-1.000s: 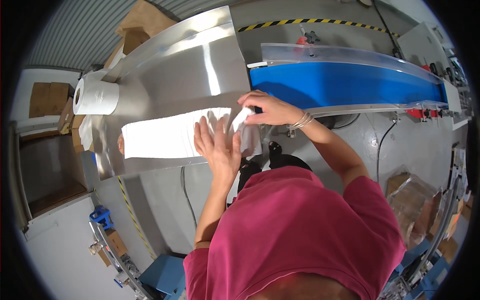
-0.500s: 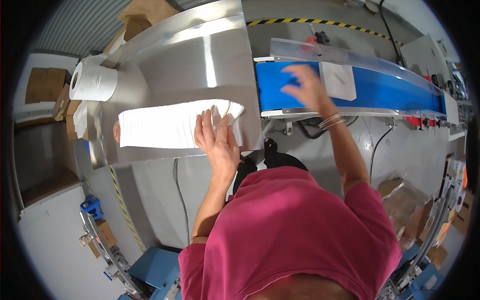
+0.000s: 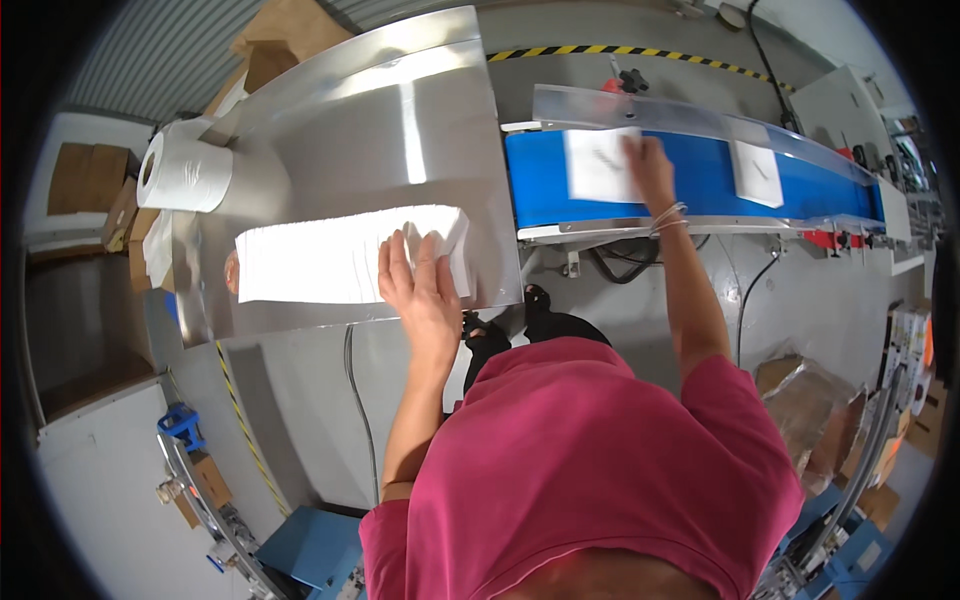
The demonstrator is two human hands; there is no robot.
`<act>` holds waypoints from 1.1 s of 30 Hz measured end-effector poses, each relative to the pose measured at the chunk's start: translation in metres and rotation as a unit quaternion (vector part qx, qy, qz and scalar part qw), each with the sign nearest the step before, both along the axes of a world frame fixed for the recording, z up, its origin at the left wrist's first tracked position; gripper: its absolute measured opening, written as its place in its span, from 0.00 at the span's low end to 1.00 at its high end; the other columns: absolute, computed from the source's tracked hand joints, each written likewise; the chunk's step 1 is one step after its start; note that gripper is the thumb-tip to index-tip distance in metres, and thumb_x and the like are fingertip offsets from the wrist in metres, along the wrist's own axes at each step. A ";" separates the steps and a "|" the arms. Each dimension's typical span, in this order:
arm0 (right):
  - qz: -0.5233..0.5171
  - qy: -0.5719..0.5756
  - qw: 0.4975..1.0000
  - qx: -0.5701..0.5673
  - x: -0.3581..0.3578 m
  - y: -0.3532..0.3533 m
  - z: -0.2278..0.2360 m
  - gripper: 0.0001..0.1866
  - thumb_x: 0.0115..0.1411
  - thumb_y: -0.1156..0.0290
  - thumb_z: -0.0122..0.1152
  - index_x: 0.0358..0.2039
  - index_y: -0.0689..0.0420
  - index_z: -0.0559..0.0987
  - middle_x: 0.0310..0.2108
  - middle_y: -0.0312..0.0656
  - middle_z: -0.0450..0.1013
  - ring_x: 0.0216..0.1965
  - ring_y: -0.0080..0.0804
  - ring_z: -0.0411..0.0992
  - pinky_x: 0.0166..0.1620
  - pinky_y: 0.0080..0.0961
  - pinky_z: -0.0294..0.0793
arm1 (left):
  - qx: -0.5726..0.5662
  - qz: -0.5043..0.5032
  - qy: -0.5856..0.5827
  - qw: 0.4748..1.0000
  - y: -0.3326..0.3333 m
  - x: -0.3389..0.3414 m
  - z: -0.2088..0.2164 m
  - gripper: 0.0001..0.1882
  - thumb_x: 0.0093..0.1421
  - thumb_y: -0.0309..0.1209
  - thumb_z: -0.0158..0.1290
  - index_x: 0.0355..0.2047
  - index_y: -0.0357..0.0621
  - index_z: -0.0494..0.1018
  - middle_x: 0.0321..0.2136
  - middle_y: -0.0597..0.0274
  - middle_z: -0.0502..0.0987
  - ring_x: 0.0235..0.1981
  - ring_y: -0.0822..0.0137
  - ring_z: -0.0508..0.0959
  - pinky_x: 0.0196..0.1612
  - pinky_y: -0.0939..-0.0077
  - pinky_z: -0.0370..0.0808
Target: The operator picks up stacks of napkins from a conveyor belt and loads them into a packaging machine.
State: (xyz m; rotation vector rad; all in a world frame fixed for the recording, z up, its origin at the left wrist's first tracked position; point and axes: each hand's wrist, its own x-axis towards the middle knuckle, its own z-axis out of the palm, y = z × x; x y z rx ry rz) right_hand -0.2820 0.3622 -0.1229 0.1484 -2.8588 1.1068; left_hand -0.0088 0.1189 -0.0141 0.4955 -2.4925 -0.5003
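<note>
On a blue belt (image 3: pixel 700 172), a white sheet (image 3: pixel 595 178) is lying, its right edge at the blurred right hand (image 3: pixel 652 172), grip impossible to tell; the left hand (image 3: pixel 423 297) is resting spread on a white stack (image 3: pixel 310 262). A dark mark (image 3: pixel 606 158) is showing on the sheet, unreadable.

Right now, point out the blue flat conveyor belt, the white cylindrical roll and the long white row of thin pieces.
Blue flat conveyor belt (image 3: pixel 705 178), head view: bare surface.
White cylindrical roll (image 3: pixel 198 172), head view: curved side.
Long white row of thin pieces (image 3: pixel 320 258), head view: top, mid-length.
</note>
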 end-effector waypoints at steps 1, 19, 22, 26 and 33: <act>-0.008 0.137 0.989 0.052 -0.003 0.017 -0.012 0.21 0.56 0.57 0.61 0.40 0.60 0.72 0.29 0.51 0.73 0.31 0.48 0.72 0.35 0.38 0.72 | -0.002 0.006 0.001 1.000 0.000 -0.001 0.001 0.16 0.56 0.23 0.54 0.46 0.43 0.74 0.56 0.46 0.63 0.58 0.44 0.59 0.58 0.51 0.55; 0.524 -0.141 0.819 -0.188 0.104 -0.147 0.079 0.27 0.48 0.70 0.67 0.49 0.56 0.68 0.47 0.40 0.69 0.48 0.32 0.69 0.48 0.29 0.70 | 0.002 0.007 -0.017 1.000 -0.002 0.002 0.003 0.16 0.55 0.23 0.52 0.46 0.45 0.75 0.56 0.46 0.63 0.61 0.44 0.57 0.59 0.50 0.54; 0.518 -0.145 0.828 -0.159 0.103 -0.145 0.077 0.28 0.49 0.68 0.68 0.49 0.56 0.67 0.48 0.40 0.69 0.48 0.32 0.69 0.47 0.29 0.70 | -0.011 0.002 -0.030 0.999 -0.005 0.003 0.002 0.17 0.55 0.23 0.52 0.47 0.45 0.74 0.57 0.46 0.62 0.60 0.44 0.57 0.59 0.50 0.55; 0.516 -0.168 0.823 -0.169 0.103 -0.143 0.079 0.28 0.48 0.68 0.68 0.49 0.55 0.68 0.47 0.39 0.69 0.48 0.31 0.69 0.48 0.30 0.70 | -0.013 0.001 -0.022 1.000 -0.008 0.005 -0.001 0.17 0.55 0.23 0.52 0.47 0.45 0.74 0.57 0.47 0.62 0.60 0.44 0.58 0.59 0.51 0.55; 0.538 -0.182 0.802 -0.185 0.099 -0.143 0.085 0.27 0.47 0.71 0.69 0.48 0.54 0.69 0.46 0.37 0.69 0.45 0.32 0.69 0.48 0.28 0.70 | -0.017 -0.009 -0.012 1.000 -0.006 0.003 -0.002 0.15 0.52 0.21 0.54 0.42 0.46 0.77 0.57 0.49 0.62 0.59 0.43 0.58 0.59 0.51 0.54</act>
